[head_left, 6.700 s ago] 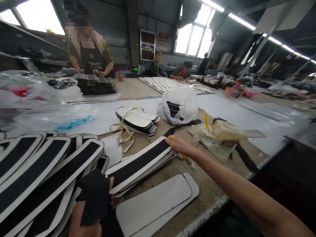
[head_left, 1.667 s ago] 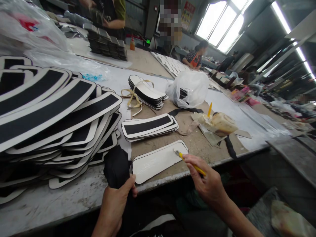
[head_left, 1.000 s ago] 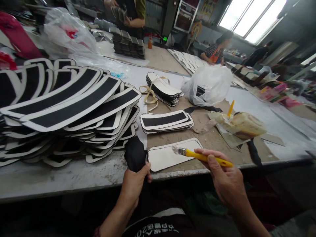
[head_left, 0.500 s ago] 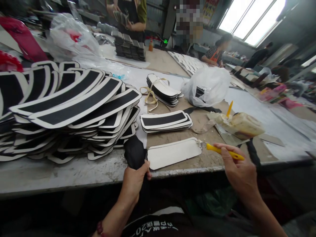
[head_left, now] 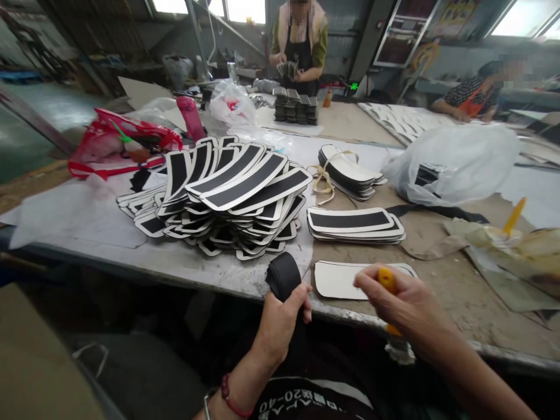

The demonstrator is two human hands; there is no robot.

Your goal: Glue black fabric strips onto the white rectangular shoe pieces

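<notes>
My left hand (head_left: 280, 321) is closed on a looped black strip (head_left: 284, 277) at the table's front edge. A thin pointed end shows near its fingertips, too small to name. My right hand (head_left: 402, 297) grips a yellow-handled brush (head_left: 387, 279), whose whitish, caked head points down past the table edge. Just behind that hand lies a white curved piece (head_left: 339, 280), its right part partly hidden. Beyond it is a short stack of white-edged pieces with black strips (head_left: 350, 220). A large fanned pile of similar pieces (head_left: 245, 192) sits to the left.
A tied bundle of white pieces (head_left: 350, 169) and a white plastic bag (head_left: 455, 163) stand farther back. On the right is a glue-stained container (head_left: 540, 256) with a yellow stick (head_left: 514, 216). A red bag (head_left: 105, 143) lies at left. A co-worker (head_left: 301, 52) stands across the table.
The view has swung left. My right hand has moved the brush off the white piece's right end and turned its head downward. My left hand still holds the black strip.
</notes>
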